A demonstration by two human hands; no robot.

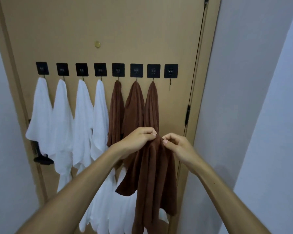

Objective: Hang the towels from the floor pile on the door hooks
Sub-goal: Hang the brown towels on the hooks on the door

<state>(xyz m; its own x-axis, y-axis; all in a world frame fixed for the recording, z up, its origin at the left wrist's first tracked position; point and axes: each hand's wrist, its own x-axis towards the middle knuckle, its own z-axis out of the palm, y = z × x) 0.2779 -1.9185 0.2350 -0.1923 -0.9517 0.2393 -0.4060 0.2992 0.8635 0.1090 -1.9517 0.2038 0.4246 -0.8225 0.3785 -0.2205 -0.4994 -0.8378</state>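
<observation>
- Seven towels are already hanging on the door (108,22): four white towels (82,119) on the left hooks and three brown hung towels (134,105) next to them.
- One hook is staying free, the empty hook (170,82) at the far right of the row, above and a little right of both hands.
- The left hand (139,141) is pinching the top of the brown towel (152,179), its fingers curled on the bunched cloth.
- The right hand (178,147) is pinching the same peak from the other side, so the two hands are meeting there and the towel is hanging free below them, in front of the door.
- To do this step well, I think the person is needing to keep a small, tight bunch of cloth at the peak, lift it to the free hook and push it over the tip, letting go only when the cloth is sitting deep.
- The nearest hung brown towel is just beside the path, so a careless lift may be brushing it off its hook.
- A black door handle (42,159) is sticking out at the left edge, well apart from the work, and the grey wall (252,98) is standing close on the right.
</observation>
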